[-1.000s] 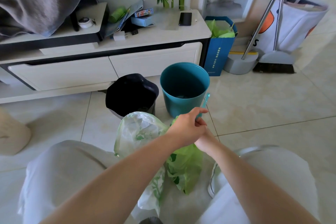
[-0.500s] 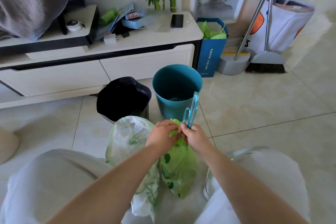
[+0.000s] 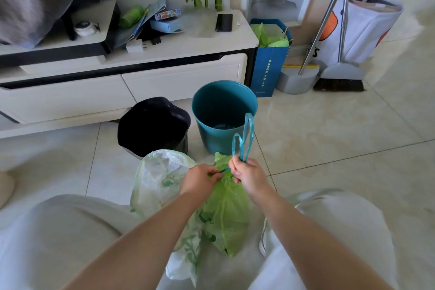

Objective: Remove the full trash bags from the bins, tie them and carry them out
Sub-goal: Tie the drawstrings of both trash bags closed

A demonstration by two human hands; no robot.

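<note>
— What has the right hand (image 3: 249, 175) got?
— The teal drawstring (image 3: 244, 139); its fingers are curled tight round it, and two long loops stand up out of the top of the fist.
— And the left hand (image 3: 200, 180)?
— It pinches the same string between thumb and fingertips, knuckles up; the fingers are bent in close, none spread.
— Are the two hands touching?
— Near, but apart; a short run of the string crosses the gap between them.
— Where does the green trash bag (image 3: 226, 214) lie?
— Straight beneath both hands; its neck is puckered right under the fingers, and its body runs down toward the person, between the knees; whether the bottom rests on the floor I cannot tell.
— Is there another bag?
— Yes, a pale see-through bag (image 3: 157, 181) with green print, just beside the green one, to the left of the left hand and under that forearm; its mouth is ungathered; whether the forearm brushes it I cannot tell.
— And the bins?
— Both beyond the hands; the teal bin (image 3: 223, 110) stands just past the right fist, the loops crossing its rim in the view; the black-lined bin (image 3: 153, 125) stands past the left hand, close beside the teal one.
</note>
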